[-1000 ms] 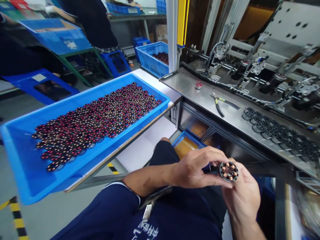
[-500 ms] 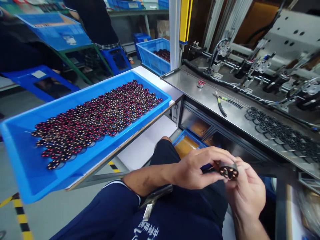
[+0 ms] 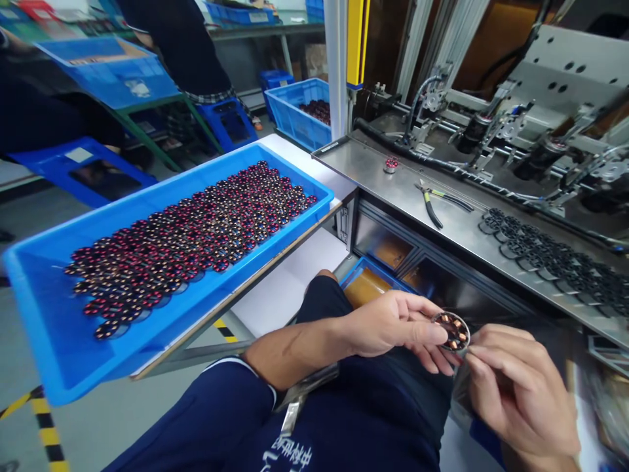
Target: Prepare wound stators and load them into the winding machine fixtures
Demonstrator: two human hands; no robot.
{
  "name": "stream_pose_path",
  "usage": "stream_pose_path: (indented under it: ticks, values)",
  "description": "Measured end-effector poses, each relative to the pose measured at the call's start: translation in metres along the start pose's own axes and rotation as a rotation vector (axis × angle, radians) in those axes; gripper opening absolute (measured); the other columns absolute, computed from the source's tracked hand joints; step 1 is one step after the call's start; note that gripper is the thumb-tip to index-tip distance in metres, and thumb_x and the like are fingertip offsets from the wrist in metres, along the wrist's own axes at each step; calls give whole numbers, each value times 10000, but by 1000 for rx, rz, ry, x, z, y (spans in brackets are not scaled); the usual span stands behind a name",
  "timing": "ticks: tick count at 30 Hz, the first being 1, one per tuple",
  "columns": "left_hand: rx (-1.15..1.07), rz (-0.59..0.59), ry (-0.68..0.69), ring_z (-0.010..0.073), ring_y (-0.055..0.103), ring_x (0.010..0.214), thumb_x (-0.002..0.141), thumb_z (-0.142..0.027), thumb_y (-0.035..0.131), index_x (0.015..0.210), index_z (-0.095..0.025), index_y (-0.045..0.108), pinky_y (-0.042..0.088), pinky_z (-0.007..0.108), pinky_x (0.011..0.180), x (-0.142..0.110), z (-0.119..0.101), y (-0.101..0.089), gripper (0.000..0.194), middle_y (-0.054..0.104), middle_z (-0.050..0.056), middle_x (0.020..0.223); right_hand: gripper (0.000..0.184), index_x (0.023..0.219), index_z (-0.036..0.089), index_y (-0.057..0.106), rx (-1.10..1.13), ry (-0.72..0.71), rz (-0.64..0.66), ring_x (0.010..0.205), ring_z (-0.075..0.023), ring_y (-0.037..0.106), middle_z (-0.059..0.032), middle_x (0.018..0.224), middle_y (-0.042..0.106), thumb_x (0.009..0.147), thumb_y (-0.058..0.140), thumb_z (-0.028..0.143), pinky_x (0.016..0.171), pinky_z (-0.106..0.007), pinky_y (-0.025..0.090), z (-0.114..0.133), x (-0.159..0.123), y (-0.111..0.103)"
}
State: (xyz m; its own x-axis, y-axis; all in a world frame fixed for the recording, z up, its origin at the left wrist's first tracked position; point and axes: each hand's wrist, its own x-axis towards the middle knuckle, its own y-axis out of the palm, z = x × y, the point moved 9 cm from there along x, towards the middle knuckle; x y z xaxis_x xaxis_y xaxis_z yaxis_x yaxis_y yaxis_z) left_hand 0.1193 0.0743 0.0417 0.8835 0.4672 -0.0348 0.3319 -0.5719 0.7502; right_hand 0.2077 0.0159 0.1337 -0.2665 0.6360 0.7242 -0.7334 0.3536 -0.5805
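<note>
My left hand [image 3: 398,328] grips a small round wound stator [image 3: 451,331] with copper coils, holding it over my lap. My right hand [image 3: 521,387] is beside it with thumb and forefinger pinched at the stator's lower right edge; what they pinch is too small to make out. To the left, a large blue tray [image 3: 54,334] holds several rows of red and copper wound stators [image 3: 191,236].
A steel bench [image 3: 373,170] carries pliers [image 3: 432,203], a single red stator [image 3: 391,164] and a row of bare black stator cores [image 3: 550,259]. Behind it is a winding machine [image 3: 515,131]. A blue bin [image 3: 295,115] of parts and another person's dark clothing [image 3: 181,39] are farther back.
My right hand has slid out from under the stator to the right and now pinches at its edge. The left hand keeps hold of the stator, tilted slightly flatter.
</note>
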Motion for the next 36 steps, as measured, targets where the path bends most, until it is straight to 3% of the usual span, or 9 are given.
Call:
stream_pose_path:
  ticks: [9, 14, 18, 22, 25, 27, 29, 32, 36]
  values:
    - [-2, -114, 86, 171, 763, 713, 691, -339, 899, 986, -105, 718, 627, 237, 620, -4, -9, -2, 418, 784, 97, 832, 719, 1320, 183, 605, 169, 52, -110, 935, -237, 639, -81, 1042, 653, 661, 864, 57, 790, -422, 532, -15, 4, -15]
    - [-19, -96, 90, 169, 762, 680, 698, -335, 895, 983, -105, 713, 624, 229, 602, -4, -7, 0, 409, 765, 71, 786, 451, 1101, 109, 711, 99, -65, 37, 882, -200, 636, -77, 966, 664, 705, 757, -103, 704, -358, 530, 0, 12, -5]
    - [-29, -80, 138, 170, 767, 706, 741, -264, 865, 1031, -139, 703, 622, 241, 619, -7, -10, 0, 355, 762, 62, 862, 326, 1004, 89, 718, 26, -44, 34, 848, -154, 636, -62, 935, 668, 745, 723, -109, 698, -300, 532, 6, 11, -3]
    - [-88, -48, 284, 214, 752, 998, 613, -89, 910, 997, -191, 710, 601, 316, 854, -13, -26, 2, 445, 748, 71, 1123, 229, 942, 113, 694, -12, 97, -36, 788, -113, 632, -38, 885, 666, 796, 701, -64, 654, -246, 511, 5, 13, -8]
    - [-139, -62, 346, 234, 699, 1134, 595, -230, 948, 1027, -208, 705, 532, 353, 984, -11, -34, -1, 496, 752, 72, 1124, 190, 947, 131, 664, 61, 123, 49, 796, -123, 644, -41, 878, 663, 839, 657, -25, 653, -245, 524, 8, 20, -7]
    - [-119, -22, 210, 221, 735, 1009, 654, -488, 892, 1044, -188, 706, 553, 331, 901, -2, -23, 0, 526, 767, 75, 1012, 187, 971, 143, 650, 95, 90, 136, 811, -130, 660, -44, 881, 672, 860, 624, -6, 667, -240, 542, 12, 25, -6]
    - [-53, 155, -91, 235, 752, 845, 703, -718, 737, 995, -146, 719, 575, 340, 771, 5, 4, 14, 643, 763, 88, 881, 189, 985, 154, 644, 95, 45, 190, 811, -131, 672, -44, 884, 684, 873, 603, 8, 670, -231, 551, 15, 29, -7]
    - [-8, 378, -346, 262, 748, 737, 733, -772, 657, 964, -133, 700, 578, 364, 658, 0, 28, 29, 682, 751, 102, 819, 165, 989, 163, 647, 50, 21, 201, 796, -139, 677, -45, 883, 689, 883, 609, 43, 655, -240, 543, 16, 31, -11]
    - [-85, 158, 28, 222, 759, 778, 719, -421, 857, 1103, -199, 633, 590, 320, 678, 5, -2, 17, 497, 744, 85, 980, 168, 974, 168, 679, -41, 147, 79, 769, -146, 654, -40, 852, 672, 864, 661, 42, 653, -270, 513, 8, 26, -20]
